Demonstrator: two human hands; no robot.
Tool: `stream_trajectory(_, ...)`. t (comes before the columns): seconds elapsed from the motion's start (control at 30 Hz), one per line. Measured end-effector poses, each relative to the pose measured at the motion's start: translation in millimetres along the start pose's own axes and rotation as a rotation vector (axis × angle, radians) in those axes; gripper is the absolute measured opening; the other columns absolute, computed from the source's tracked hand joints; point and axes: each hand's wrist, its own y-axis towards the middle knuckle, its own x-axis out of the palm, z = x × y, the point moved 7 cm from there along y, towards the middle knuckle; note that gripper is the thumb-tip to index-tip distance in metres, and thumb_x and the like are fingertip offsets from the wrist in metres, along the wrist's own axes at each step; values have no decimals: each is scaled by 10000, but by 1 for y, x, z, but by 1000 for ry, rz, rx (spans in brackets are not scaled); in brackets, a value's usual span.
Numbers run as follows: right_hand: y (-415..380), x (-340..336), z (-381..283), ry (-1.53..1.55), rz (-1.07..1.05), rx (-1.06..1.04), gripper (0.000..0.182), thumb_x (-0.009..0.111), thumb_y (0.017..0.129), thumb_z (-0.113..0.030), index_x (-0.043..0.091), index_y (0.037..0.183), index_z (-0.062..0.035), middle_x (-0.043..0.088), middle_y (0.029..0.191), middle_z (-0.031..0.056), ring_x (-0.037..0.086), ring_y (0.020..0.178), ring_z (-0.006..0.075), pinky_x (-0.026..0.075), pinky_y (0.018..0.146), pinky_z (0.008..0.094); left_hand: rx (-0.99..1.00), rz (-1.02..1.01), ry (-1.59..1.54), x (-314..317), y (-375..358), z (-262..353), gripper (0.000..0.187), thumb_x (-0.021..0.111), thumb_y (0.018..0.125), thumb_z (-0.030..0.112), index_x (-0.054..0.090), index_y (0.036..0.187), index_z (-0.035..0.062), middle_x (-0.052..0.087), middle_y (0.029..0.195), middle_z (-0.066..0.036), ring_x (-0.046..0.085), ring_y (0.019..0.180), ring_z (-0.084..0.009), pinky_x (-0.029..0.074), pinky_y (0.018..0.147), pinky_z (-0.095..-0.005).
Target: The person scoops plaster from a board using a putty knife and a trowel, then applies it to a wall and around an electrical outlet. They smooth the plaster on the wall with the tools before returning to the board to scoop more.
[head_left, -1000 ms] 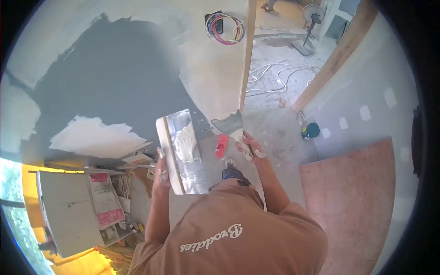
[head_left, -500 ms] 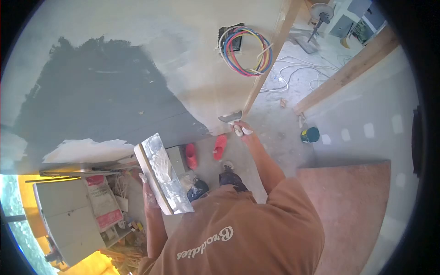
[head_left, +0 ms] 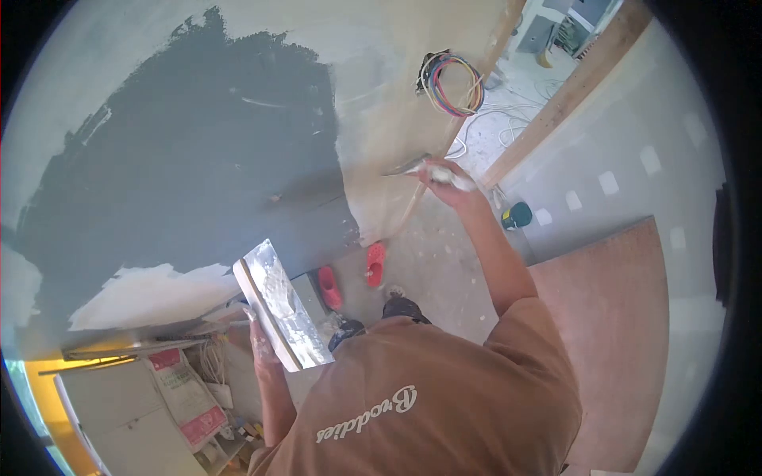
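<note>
My left hand (head_left: 263,343) is wrapped round the wooden back of a wide plastering blade (head_left: 290,305), whose metal face is smeared with whitish filler. Held out at the upper right, my right hand (head_left: 446,181) grips a putty knife (head_left: 409,166) by its pale, smeared handle. That knife's blade points left, close to the beige part of the wall (head_left: 389,131). A large dark grey patch (head_left: 214,151) covers the wall to the left of it, with a lighter filled area (head_left: 151,293) along the bottom.
Coiled coloured wires (head_left: 456,86) hang from a wall box near the doorway. Red clogs (head_left: 375,264) and a dark green tub (head_left: 517,215) stand on the floor. A curved brown board (head_left: 599,333) leans at right; a printed bag (head_left: 184,397) lies on a cabinet at lower left.
My right hand has risen with the putty knife, from low on the wall near the floor to higher beside the door edge. The view has shifted; my left hand keeps its blade.
</note>
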Motion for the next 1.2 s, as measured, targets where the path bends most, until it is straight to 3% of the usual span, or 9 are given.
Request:
stream_trajectory(0.1, -49, -40, 11, -270, -69, -169, 300, 562, 839, -13, 502, 1132, -2, 555, 989, 180, 614, 784, 256, 577, 526, 283, -65, -100, -5, 8, -4, -2, 663, 440, 992, 558, 421, 1438, 68, 568, 1333, -145, 618, 1121, -293, 539, 932, -424)
stream_trajectory(0.3, 63, -244, 83, 257, 93, 101, 246, 574, 778, 19, 498, 1005, -40, 541, 998, 163, 598, 793, 301, 552, 517, 339, -12, 16, 47, 24, -13, -2, 637, 435, 1000, 546, 427, 1424, 70, 582, 1293, -132, 620, 1097, -270, 535, 927, -418)
stream_trajectory(0.4, 86, -246, 95, 294, 345, 39, 156, 551, 788, 53, 472, 919, 25, 511, 918, 197, 535, 712, 223, 464, 509, 315, 35, 146, 104, 32, -21, -3, 638, 422, 1005, 549, 421, 1420, 65, 586, 1254, -127, 626, 1070, -257, 540, 909, -404)
stream_trajectory(0.5, 155, -291, 102, 462, 243, 10, 150, 547, 788, 58, 465, 909, 24, 497, 924, 227, 559, 765, 247, 481, 523, 330, -28, 127, 98, 36, -27, -8, 639, 413, 1011, 544, 420, 1414, 49, 589, 1241, -130, 630, 1066, -253, 546, 895, -392)
stream_trajectory(0.93, 99, -112, 69, 483, 127, 257, 276, 592, 754, 75, 458, 994, 87, 522, 927, 208, 594, 769, 293, 594, 645, 391, -90, 51, -130, -8, -14, -26, 622, 427, 1017, 507, 411, 1437, 49, 578, 1322, -132, 616, 1137, -265, 519, 965, -414)
stream_trajectory(1.0, 66, -69, 65, 538, 211, 430, 364, 599, 768, 63, 445, 1094, 114, 516, 893, 204, 595, 757, 293, 591, 652, 395, -88, -4, -118, 10, -12, -19, 635, 419, 1014, 521, 412, 1433, 44, 580, 1317, -131, 619, 1133, -276, 518, 971, -425)
stream_trajectory(1.03, 66, -65, 50, 342, 168, 244, 553, 602, 783, 48, 345, 1265, 137, 509, 871, 198, 596, 760, 289, 583, 653, 386, -125, -73, -171, 18, -11, -18, 648, 404, 1013, 537, 414, 1428, 40, 576, 1317, -135, 615, 1140, -282, 519, 972, -437)
stream_trajectory(1.13, 35, -15, 29, 133, 3, 53, 532, 597, 801, 55, 311, 1224, 204, 503, 843, 199, 596, 755, 272, 590, 668, 371, -160, -95, -151, 18, -8, -15, 685, 379, 1005, 569, 402, 1431, 33, 574, 1320, -145, 613, 1145, -285, 522, 971, -436)
stream_trajectory(1.2, -14, 38, 37, 247, -28, 217, 337, 594, 824, 64, 418, 1085, 183, 521, 851, 222, 596, 764, 272, 605, 694, 366, -202, -112, -148, 14, -6, -17, 685, 361, 1011, 570, 402, 1422, 23, 580, 1304, -147, 616, 1135, -261, 521, 970, -412)
